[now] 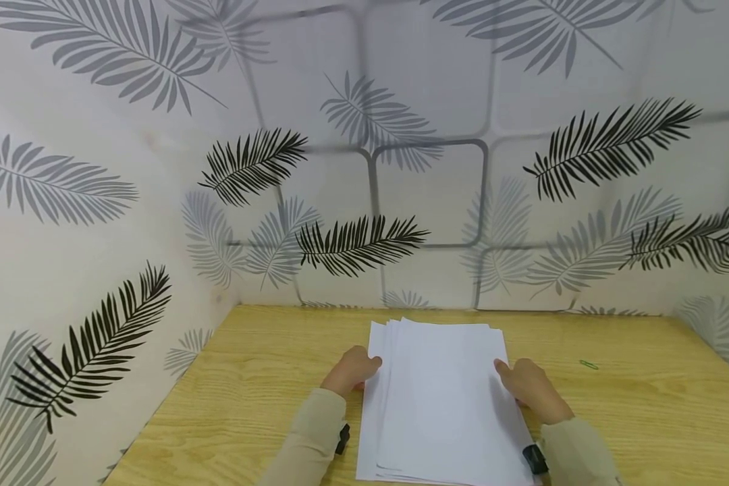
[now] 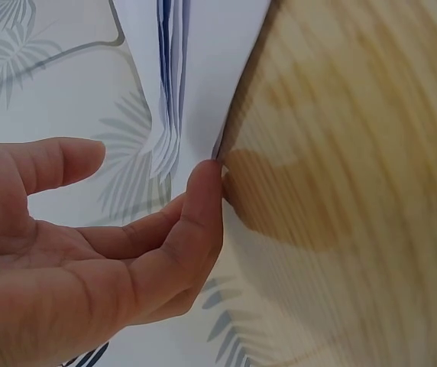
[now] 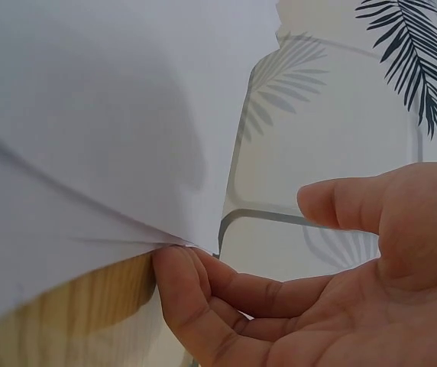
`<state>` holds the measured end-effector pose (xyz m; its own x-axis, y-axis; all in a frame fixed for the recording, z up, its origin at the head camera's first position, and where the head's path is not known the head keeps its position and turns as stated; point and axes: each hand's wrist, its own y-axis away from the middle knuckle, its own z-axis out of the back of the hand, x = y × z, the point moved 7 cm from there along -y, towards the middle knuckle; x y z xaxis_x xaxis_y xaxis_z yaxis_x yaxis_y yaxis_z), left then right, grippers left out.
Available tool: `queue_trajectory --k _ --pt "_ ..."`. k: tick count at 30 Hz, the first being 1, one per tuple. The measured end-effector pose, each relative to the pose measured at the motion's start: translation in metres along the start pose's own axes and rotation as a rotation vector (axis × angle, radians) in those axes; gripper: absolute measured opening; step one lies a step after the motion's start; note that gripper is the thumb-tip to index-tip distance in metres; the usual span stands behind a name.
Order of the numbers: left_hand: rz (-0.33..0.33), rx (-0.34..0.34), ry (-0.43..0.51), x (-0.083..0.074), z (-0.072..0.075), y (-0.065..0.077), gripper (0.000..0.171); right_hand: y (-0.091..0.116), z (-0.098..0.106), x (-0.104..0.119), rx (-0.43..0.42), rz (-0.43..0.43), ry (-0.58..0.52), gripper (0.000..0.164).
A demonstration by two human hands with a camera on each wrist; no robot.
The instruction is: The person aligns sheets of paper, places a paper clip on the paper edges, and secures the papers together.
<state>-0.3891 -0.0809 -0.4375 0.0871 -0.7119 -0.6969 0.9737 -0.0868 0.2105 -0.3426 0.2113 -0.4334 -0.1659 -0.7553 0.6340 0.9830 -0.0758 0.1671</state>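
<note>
A loose stack of white paper sheets [image 1: 443,398] lies on the wooden table, its edges not flush; one or more sheets stick out on the left. My left hand [image 1: 352,371] is at the stack's left edge. In the left wrist view, its fingertips [image 2: 205,183] touch the paper's edge, while the thumb stands apart from the sheets. At the right edge is my right hand [image 1: 531,386]. Its fingertips [image 3: 174,264] meet the sheet edges in the right wrist view, with the thumb held away. Several layered sheet edges [image 2: 174,99] show gaps between them.
A green paper clip [image 1: 588,364] lies on the table [image 1: 267,378] to the right of the stack. Leaf-patterned wall covering [image 1: 425,196] rises behind the table and along its left side. Both wrists wear dark straps [image 1: 534,459].
</note>
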Motion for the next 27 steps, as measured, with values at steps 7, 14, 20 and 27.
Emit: queue_trajectory --k 7,14,20,27 --pt "-0.054 0.012 -0.033 -0.005 -0.003 0.000 0.041 0.001 -0.002 0.006 -0.017 0.032 0.000 0.046" --pt "-0.061 0.023 -0.018 -0.007 -0.007 0.001 0.039 0.000 -0.004 0.009 -0.030 0.049 0.009 0.046" --pt "-0.059 0.021 -0.031 -0.010 -0.009 0.001 0.035 0.000 -0.006 0.010 -0.035 0.052 -0.002 0.046" --pt "-0.065 0.016 -0.052 -0.014 -0.011 0.002 0.035 0.000 -0.007 0.012 -0.035 0.052 -0.012 0.047"
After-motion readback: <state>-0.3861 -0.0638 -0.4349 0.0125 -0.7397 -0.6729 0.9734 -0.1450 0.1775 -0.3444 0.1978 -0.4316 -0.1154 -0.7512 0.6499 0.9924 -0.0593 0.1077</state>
